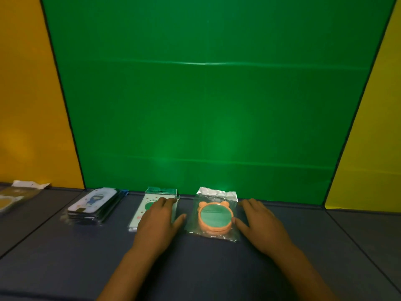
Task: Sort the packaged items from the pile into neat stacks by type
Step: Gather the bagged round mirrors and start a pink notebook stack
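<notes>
Both forearms are reaching forward from the near edge across the dark blue mat (pixel 217 268). The left hand (pixel 159 220) is lying flat, fingers straight and close together, on the right half of the white card stack (pixel 143 211); its thumb is pointing right toward the mirror pack (pixel 214 216). The right hand (pixel 258 224) is resting flat on the mat just right of the mirror pack, fingers relaxed and spread a little, with the thumb tip touching the pack's right edge. Neither hand is gripping anything.

The mirror pack is lying between the two hands: an orange, eared round frame with a teal face, sealed in a clear bag whose silver flap is pointing toward the backdrop. The white card stack is sitting just left of it, showing dots and a green patch, with a teal flap at its far end.

Further left, well apart from the hands, the case stack (pixel 95 205) is standing several items high, its top showing a small blue figure. At the far left edge, a gold pack (pixel 13 198) is lying blurred; its contents cannot be told.

Behind everything, a green backdrop (pixel 206 105) is standing between two yellow panels (pixel 26 105).
</notes>
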Tool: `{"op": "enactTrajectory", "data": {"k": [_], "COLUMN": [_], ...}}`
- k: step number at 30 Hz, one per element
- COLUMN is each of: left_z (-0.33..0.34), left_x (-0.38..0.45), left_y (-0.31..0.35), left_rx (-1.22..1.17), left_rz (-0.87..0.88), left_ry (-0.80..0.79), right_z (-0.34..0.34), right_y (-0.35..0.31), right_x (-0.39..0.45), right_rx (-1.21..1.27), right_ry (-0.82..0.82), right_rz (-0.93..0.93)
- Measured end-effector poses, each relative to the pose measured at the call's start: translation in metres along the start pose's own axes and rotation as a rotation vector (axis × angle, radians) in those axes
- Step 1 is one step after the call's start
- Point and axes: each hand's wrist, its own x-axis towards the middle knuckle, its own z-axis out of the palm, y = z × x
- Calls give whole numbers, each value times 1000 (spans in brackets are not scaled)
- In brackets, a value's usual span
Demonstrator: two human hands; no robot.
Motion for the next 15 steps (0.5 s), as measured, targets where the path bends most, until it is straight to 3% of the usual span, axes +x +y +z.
{"op": "enactTrajectory", "data": {"k": [6, 15], "left_z": [-51, -125], "left_x": [-16, -72], "left_y": [-51, -148], "left_rx": [228, 378], "left_rz": [-16, -145], "left_ry": [-19, -44], "right_z": [2, 1], "right_y": [-74, -207], "right_x": [12, 7], "right_rx": [8, 39], "right_ry": [-4, -81], "right_rz": [-101, -218]}}
